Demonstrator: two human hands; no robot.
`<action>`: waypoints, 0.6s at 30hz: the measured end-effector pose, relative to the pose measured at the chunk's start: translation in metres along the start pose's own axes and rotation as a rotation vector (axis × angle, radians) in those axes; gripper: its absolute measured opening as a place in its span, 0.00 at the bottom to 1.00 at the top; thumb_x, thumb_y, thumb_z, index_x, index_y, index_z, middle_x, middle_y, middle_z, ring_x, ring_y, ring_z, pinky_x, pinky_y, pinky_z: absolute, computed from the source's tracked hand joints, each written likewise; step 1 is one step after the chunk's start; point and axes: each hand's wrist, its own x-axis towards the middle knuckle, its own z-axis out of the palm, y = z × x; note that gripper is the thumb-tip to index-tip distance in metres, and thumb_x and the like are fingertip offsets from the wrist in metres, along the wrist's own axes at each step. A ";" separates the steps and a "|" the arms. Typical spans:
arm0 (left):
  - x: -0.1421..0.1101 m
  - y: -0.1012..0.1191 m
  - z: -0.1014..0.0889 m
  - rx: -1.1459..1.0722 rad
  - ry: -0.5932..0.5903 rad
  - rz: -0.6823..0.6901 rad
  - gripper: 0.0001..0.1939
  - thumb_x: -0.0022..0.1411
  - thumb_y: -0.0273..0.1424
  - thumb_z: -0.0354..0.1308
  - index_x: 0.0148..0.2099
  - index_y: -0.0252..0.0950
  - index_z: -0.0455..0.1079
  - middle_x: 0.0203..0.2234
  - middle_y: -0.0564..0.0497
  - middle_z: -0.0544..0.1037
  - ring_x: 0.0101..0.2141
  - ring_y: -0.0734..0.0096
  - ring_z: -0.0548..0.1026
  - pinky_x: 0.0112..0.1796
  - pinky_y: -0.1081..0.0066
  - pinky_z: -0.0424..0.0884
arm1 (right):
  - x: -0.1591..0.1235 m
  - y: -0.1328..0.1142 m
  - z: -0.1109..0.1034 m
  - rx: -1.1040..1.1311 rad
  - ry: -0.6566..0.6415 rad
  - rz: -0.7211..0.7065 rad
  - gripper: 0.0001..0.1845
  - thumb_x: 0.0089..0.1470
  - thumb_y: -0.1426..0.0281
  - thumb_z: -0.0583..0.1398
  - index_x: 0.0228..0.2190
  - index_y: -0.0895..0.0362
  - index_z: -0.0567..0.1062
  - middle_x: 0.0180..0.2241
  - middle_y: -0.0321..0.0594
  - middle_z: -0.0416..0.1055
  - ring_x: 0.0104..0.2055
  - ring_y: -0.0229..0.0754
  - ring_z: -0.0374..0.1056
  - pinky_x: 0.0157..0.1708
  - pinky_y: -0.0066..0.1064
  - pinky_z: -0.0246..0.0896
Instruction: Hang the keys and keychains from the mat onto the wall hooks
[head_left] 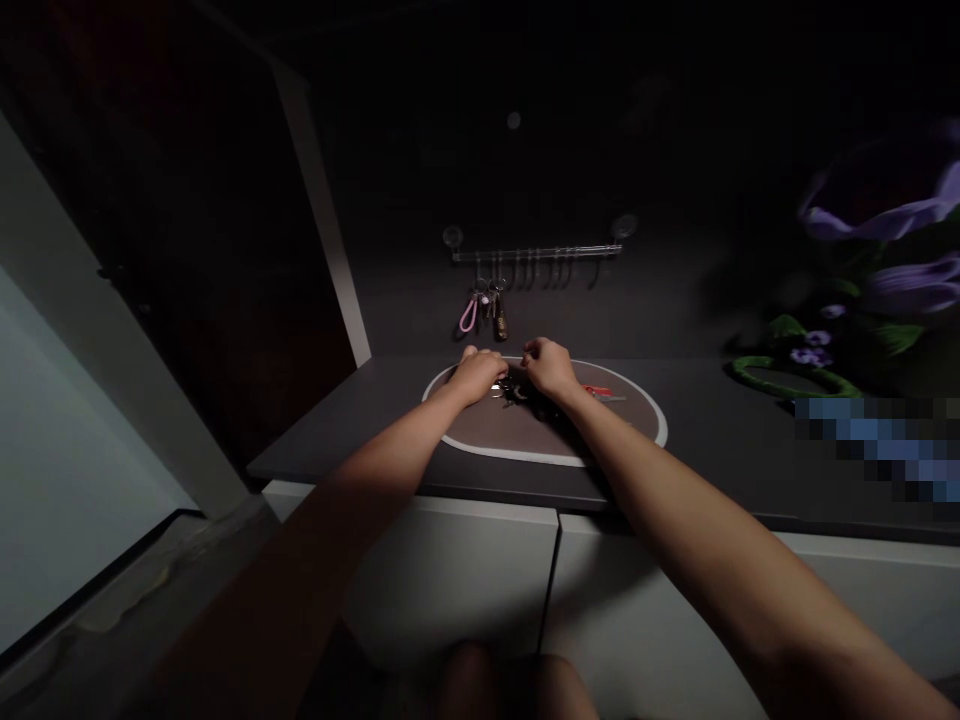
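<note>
- In the head view I have the left hand [478, 375] low over the mat, its fingers bent down toward the small metal pieces [512, 392]; I cannot tell whether it grips any of them.
- I see the right hand [549, 368] near it, fingers curled inward; what, if anything, is between them I cannot tell.
- The small metal pieces, dark with a few bright glints, lie between the two hands, just beside the left hand's fingertips; the light is too poor for me to count them.
- Right of the right hand, near its wrist, I make out a red-and-grey item [598, 390] lying flat.
- Under both hands I have an oval brown mat [495, 428] with a pale rim, on the dark desk [322, 420].
- Above and beyond the hands, a clear rail [536, 253] with hooks is on the wall; a pink loop [469, 316] and a brown tag [502, 325] hang from its left part.
- Well to the right of the right hand I see purple flowers [911, 285] and a green ring [752, 371].
</note>
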 end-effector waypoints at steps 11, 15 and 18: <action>-0.008 -0.011 -0.002 -0.423 0.149 -0.230 0.08 0.58 0.25 0.48 0.31 0.33 0.67 0.28 0.49 0.73 0.33 0.70 0.70 0.36 0.71 0.62 | -0.003 -0.002 -0.002 -0.018 -0.023 -0.025 0.13 0.50 0.77 0.53 0.37 0.62 0.74 0.32 0.47 0.74 0.38 0.39 0.69 0.41 0.28 0.58; -0.006 -0.010 -0.006 -0.860 0.204 -0.418 0.07 0.59 0.23 0.46 0.30 0.32 0.63 0.21 0.54 0.68 0.24 0.78 0.68 0.30 0.75 0.63 | -0.004 -0.004 -0.002 -0.024 -0.046 -0.054 0.13 0.49 0.77 0.53 0.37 0.61 0.74 0.34 0.47 0.74 0.39 0.40 0.69 0.42 0.28 0.58; -0.005 -0.008 -0.009 -1.139 0.211 -0.504 0.04 0.59 0.24 0.47 0.32 0.33 0.62 0.21 0.55 0.67 0.23 0.81 0.67 0.28 0.77 0.63 | -0.004 -0.006 -0.003 -0.015 -0.059 -0.104 0.12 0.49 0.77 0.55 0.36 0.60 0.74 0.35 0.46 0.74 0.40 0.40 0.68 0.42 0.28 0.58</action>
